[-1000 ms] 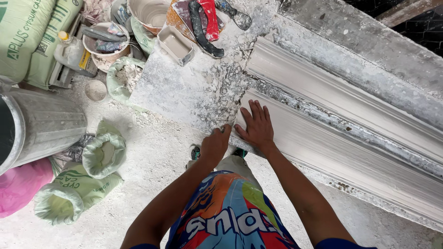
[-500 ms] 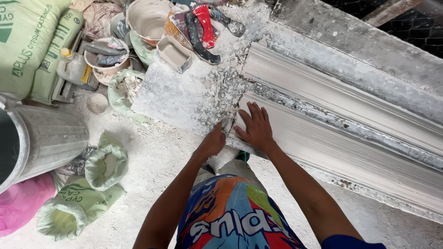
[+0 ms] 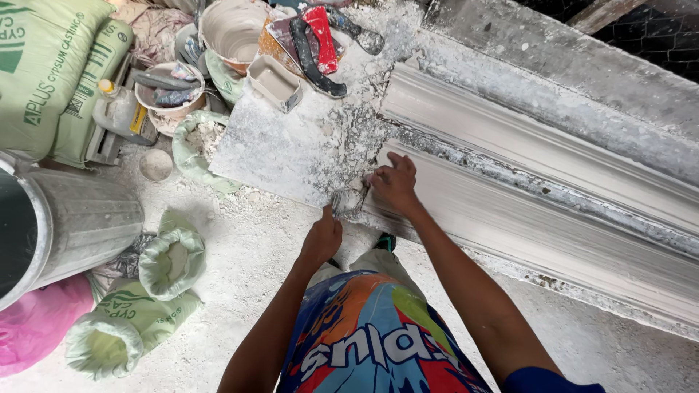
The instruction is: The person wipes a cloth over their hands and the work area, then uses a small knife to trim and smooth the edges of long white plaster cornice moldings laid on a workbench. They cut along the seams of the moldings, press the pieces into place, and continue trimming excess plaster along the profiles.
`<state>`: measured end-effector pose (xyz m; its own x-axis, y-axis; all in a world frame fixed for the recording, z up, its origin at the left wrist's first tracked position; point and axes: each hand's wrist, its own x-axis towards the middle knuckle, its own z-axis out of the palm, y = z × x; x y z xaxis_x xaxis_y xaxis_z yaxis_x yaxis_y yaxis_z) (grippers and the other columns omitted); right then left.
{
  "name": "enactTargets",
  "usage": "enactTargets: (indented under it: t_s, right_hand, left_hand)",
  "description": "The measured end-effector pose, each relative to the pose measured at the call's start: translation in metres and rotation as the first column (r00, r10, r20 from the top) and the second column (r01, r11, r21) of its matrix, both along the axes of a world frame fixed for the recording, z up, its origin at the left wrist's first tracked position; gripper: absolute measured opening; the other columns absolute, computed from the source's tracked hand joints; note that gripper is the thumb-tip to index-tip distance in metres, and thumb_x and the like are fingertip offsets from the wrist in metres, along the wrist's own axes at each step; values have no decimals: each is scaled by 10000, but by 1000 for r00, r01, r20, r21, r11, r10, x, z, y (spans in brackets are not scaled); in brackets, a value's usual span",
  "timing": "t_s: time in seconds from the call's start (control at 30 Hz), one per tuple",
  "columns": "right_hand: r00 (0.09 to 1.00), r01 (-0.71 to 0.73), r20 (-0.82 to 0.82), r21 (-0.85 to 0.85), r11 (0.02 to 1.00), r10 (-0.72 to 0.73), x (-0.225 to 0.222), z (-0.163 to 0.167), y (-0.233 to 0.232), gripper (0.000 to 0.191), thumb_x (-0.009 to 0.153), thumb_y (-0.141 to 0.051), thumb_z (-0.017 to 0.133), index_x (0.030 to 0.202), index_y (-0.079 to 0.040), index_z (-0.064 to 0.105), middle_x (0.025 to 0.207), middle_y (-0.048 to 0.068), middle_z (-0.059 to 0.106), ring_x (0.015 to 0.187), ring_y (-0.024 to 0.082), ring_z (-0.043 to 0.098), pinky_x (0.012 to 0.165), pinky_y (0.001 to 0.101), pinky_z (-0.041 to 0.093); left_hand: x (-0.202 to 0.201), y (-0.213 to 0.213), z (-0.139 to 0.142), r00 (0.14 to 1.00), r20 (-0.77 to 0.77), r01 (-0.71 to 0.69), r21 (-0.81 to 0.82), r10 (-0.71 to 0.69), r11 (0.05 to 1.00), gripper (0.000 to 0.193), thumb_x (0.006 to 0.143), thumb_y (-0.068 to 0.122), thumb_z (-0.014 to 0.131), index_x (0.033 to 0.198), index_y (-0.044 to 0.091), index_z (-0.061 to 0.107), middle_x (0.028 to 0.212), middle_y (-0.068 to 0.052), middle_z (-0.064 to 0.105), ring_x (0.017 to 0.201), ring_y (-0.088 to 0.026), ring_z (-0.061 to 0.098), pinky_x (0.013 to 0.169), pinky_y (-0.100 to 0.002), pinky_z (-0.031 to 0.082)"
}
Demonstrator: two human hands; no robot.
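The long white plaster moulding [image 3: 524, 211] lies across the right of the scene on a dusty surface [image 3: 291, 145], its left end near the middle. The right hand [image 3: 393, 182] rests on that left end, fingers spread and flat, its grip open and holding nothing. The left hand [image 3: 322, 236] is just nearer and to the left, closed around a small tool [image 3: 341, 200] whose tip touches the corner of the moulding; what kind of tool cannot be told. Far of the hands, on the surface, lie a small rectangular tray [image 3: 275, 81], a red-handled tool [image 3: 320, 33] and a black-handled one [image 3: 314, 62], with a round bowl [image 3: 231, 29] beside them. On the floor to the left stand a metal bin [image 3: 73, 225], green sacks [image 3: 44, 73] and open bags of powder [image 3: 171, 258].
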<state>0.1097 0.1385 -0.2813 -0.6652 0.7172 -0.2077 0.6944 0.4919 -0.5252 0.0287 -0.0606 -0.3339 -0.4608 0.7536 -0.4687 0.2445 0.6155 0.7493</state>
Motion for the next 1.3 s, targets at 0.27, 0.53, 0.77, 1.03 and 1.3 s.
enactTargets:
  t_s: [0.27, 0.53, 0.77, 1.03, 1.3]
  right_hand:
    - [956, -19, -288, -226, 974, -48, 21, -5, 11, 290, 923, -421, 723, 998, -154, 806, 1634, 105, 382, 1530, 440, 124, 1217, 576, 171]
    - [948, 5, -315, 163, 987, 48, 20, 1, 5, 279, 908, -344, 767, 858, -74, 721, 1378, 70, 594, 1374, 318, 415, 1126, 504, 327]
    - [956, -42, -250, 402, 915, 154, 25, -10, -4, 175, 933, -188, 686, 970, -29, 625, 1279, 91, 644, 1254, 285, 559, 1121, 482, 356]
    - [937, 5, -310, 471, 882, 160, 25, -20, -7, 209, 918, -141, 648, 1093, -25, 647, 1189, 118, 655, 1210, 319, 606, 1080, 485, 410]
    - [919, 39, -363, 473, 880, 154, 26, -24, -7, 120, 907, -119, 700, 1018, -76, 679, 1167, 61, 685, 1196, 276, 632, 1053, 454, 441]
  left_hand:
    - [10, 27, 10, 945, -254, 218, 11, -208, 976, 296, 973, 152, 488, 1241, 27, 467, 1156, -267, 671, 930, -496, 682, 787, -622, 531]
    - [9, 45, -6, 862, -385, 344, -29, -328, 938, 281, 975, 119, 468, 1238, 22, 449, 1030, -230, 685, 877, -444, 715, 720, -550, 594]
    - [-4, 48, -7, 858, -334, 407, -25, -391, 913, 309, 983, 118, 461, 1266, -4, 431, 1002, -287, 703, 869, -476, 704, 730, -578, 574]
    - [-10, 70, 1, 888, -170, 415, -108, -428, 904, 262, 992, 106, 447, 1233, 3, 437, 1007, -286, 716, 926, -475, 708, 801, -596, 556]
    - [-3, 49, 1, 663, -614, 455, -123, -428, 882, 191, 982, 163, 537, 1146, 69, 503, 820, -123, 696, 630, -301, 735, 528, -434, 589]
